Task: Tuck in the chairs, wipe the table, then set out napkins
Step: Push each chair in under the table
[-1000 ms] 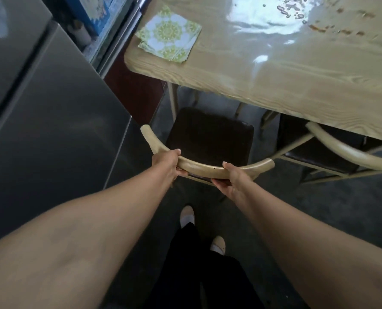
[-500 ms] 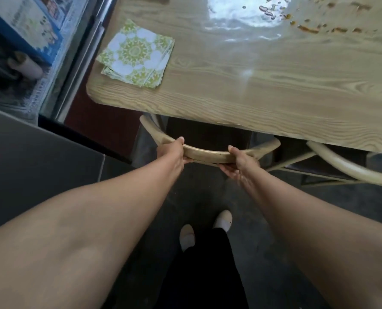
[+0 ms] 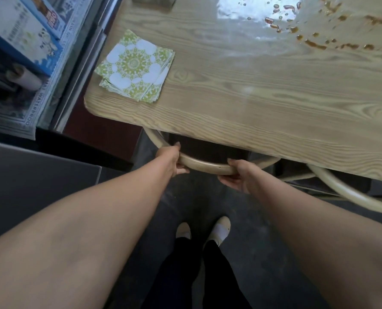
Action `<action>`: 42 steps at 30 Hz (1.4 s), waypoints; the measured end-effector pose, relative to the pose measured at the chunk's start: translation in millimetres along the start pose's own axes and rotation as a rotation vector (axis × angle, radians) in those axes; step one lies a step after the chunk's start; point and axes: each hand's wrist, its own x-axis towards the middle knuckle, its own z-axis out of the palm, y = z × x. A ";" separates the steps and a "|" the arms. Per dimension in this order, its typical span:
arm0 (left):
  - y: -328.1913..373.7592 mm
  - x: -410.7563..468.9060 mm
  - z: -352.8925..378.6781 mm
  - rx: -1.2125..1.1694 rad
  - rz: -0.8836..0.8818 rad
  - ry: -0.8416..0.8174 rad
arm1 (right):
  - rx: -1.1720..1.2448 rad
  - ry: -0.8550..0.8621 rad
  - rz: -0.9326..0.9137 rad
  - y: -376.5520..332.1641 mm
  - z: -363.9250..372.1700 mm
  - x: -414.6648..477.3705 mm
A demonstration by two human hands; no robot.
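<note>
Left hand (image 3: 171,160) and right hand (image 3: 239,175) curl their fingers (image 3: 227,182) round the chair's curved rail (image 3: 204,167), at 9 and 3 o'clock; stiff, smooth, probably light.

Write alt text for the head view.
The left hand and right hand grip the curved back rail of a chair tucked under the wooden table. Green-patterned napkins lie stacked near its corner; brown spills mark the far side.

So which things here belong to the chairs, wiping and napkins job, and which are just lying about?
Belongs to the job: near chair, gripped by left hand and right hand; second chair; table; brown spills; napkin stack.
Lying about: blue box; printed mat.
</note>
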 end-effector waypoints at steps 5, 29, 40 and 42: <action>8.2 6.8 5.7 0.039 0.010 0.062 | -0.012 0.038 0.008 3.3 -0.4 -3.8; 19.7 -8.3 -22.1 0.312 0.078 0.077 | -0.522 0.201 0.037 -22.9 -3.4 -51.0; 71.4 -31.5 -38.1 0.277 0.305 0.140 | -0.512 0.099 -0.140 -53.9 34.0 -89.6; 83.2 -33.4 -35.6 0.264 0.309 0.132 | -0.513 0.079 -0.134 -62.6 37.9 -92.9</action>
